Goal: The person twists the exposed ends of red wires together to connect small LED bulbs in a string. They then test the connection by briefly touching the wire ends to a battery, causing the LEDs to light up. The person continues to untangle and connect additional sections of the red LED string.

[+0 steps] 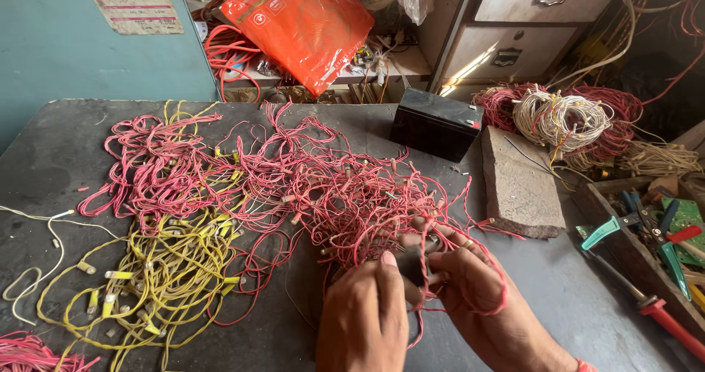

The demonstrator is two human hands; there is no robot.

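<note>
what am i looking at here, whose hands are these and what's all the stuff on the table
This is one picture from a camera worn on a person's head, looking down at their own bare hands. The left hand and right hand both grip strands of a big tangle of pink-red wires spread over a dark table. Beside it lies a bundle of yellow wires. Further back stand a black box-shaped battery and a flat stone slab. At the right, a wooden tray holds pliers.
</note>
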